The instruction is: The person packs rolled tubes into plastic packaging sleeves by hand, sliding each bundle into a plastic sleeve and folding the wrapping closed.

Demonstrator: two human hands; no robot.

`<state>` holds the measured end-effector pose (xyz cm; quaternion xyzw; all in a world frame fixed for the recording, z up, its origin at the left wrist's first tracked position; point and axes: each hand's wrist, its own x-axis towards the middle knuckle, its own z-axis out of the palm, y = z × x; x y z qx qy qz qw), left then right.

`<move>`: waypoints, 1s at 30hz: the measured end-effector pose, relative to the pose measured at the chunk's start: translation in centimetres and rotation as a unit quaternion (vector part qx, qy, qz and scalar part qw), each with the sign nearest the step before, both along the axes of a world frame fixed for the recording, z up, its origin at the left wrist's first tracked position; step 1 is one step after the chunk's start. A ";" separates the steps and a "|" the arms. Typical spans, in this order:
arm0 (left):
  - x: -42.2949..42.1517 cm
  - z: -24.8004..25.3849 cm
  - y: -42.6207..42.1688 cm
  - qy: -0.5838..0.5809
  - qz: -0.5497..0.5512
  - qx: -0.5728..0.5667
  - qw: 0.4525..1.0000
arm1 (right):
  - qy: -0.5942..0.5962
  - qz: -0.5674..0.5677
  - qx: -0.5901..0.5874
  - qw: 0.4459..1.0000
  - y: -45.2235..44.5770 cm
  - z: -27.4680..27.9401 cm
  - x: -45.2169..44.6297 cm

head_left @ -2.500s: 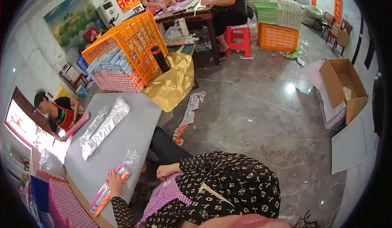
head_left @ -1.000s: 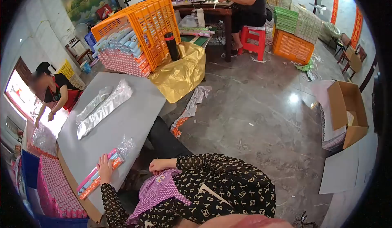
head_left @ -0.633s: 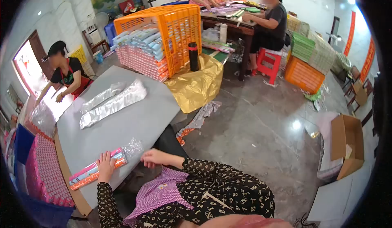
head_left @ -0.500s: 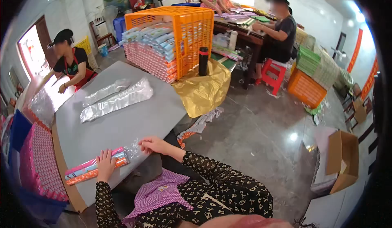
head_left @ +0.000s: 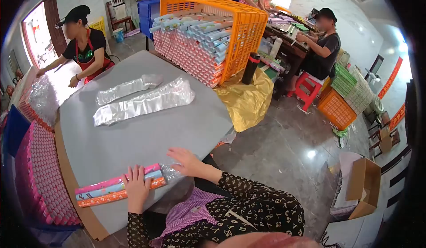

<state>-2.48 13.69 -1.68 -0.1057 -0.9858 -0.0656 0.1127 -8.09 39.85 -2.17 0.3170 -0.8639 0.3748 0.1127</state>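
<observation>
Three paper rolls, one pink, one light blue and one orange, lie side by side near the front edge of the grey table. Clear plastic wrap sticks out past their right end. My left hand rests flat across the rolls, fingers spread. Beside the loose end of the wrap is my right hand, its fingers stretched out and apart; whether it touches the plastic I cannot tell. Farther back on the table lie two stacks of flat clear plastic sleeves.
An orange crate packed with rolls stands at the table's far side, next to a black bottle on gold sheeting. A bin of pink rolls is at left. Several co-workers are around, one at the far left.
My right hand has gone from pinched fingers at the wrap to an opened hand. My left hand stays on the rolls. The view has shifted, so the table sits farther right.
</observation>
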 end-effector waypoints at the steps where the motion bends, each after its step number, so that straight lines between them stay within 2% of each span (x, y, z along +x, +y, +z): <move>1: 0.1 0.3 0.1 -0.004 0.002 0.009 1.000 | -0.014 0.008 0.050 0.999 -0.1 -0.5 0.3; 10: 0.3 1.4 0.3 -0.018 -0.019 0.012 1.000 | -0.018 0.074 0.201 0.977 1.1 -0.3 1.2; 16: 0.2 0.9 0.4 -0.041 0.003 -0.004 0.999 | -0.001 0.060 0.224 0.973 1.0 0.3 2.1; 21: -0.1 -0.2 0.0 -0.004 -0.003 -0.019 1.000 | -0.006 0.064 0.204 0.977 0.8 -0.3 1.9; 23: -0.3 -0.2 0.1 -0.011 -0.004 -0.017 1.000 | 0.031 0.048 0.172 0.983 1.3 -0.4 1.4; 25: 0.1 0.3 0.3 -0.022 0.022 -0.014 0.999 | 0.010 0.041 0.136 0.990 3.0 1.1 -0.2; 27: 0.1 1.1 0.8 -0.054 0.016 -0.016 0.998 | 0.246 -0.006 0.027 0.969 6.3 2.0 -3.1; 28: 0.1 1.2 0.7 -0.049 0.013 -0.013 0.999 | 0.145 -0.079 -0.069 0.984 7.6 8.2 -2.4; 29: 0.1 1.0 0.6 -0.043 0.010 -0.011 0.999 | 0.119 -0.109 -0.138 0.977 9.2 12.6 -2.0; 30: 0.1 0.9 0.5 -0.039 0.048 -0.007 0.998 | 0.175 -0.127 -0.202 0.955 11.0 15.8 -2.0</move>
